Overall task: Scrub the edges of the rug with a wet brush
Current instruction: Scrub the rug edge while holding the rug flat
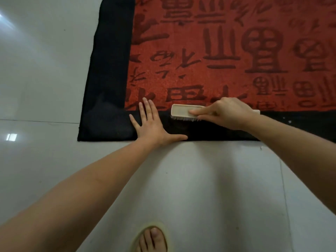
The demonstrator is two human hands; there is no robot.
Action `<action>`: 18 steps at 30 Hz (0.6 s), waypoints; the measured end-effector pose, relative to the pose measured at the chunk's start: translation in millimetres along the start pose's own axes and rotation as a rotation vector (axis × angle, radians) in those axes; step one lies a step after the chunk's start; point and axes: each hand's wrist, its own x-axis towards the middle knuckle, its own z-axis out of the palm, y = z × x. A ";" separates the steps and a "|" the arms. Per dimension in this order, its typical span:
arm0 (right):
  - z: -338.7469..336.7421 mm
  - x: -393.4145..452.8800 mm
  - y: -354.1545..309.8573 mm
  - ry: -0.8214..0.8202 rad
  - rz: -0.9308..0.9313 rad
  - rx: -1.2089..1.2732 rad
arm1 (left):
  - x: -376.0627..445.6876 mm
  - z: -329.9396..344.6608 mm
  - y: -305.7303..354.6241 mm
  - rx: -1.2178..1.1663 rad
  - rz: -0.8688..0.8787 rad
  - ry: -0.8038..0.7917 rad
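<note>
A rug point(227, 51) lies on the floor, red with dark characters and a wide black border point(107, 88). My right hand point(225, 113) grips a cream scrubbing brush point(181, 111), its bristles down on the near black border where it meets the red field. My left hand point(152, 122) lies flat with fingers spread on the same border, just left of the brush, thumb along the rug's front edge.
Glossy pale floor tiles point(40, 70) surround the rug's left and near sides. A foot in a yellow sandal point(151, 239) stands on the tiles at the bottom of the view. Small white specks point(289, 121) dot the black border to the right.
</note>
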 end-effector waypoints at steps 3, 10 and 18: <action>18.9 19.9 -26.5 0.027 -0.076 -0.008 | 1.1 -1.0 -1.4 -0.043 -0.022 0.010; 3.3 -23.1 28.9 -0.110 -0.180 -0.085 | -10.5 0.1 1.4 -0.128 -0.134 0.030; 21.4 20.7 -2.9 -0.029 -0.264 -0.099 | -15.1 2.0 -0.4 -0.166 -0.164 0.065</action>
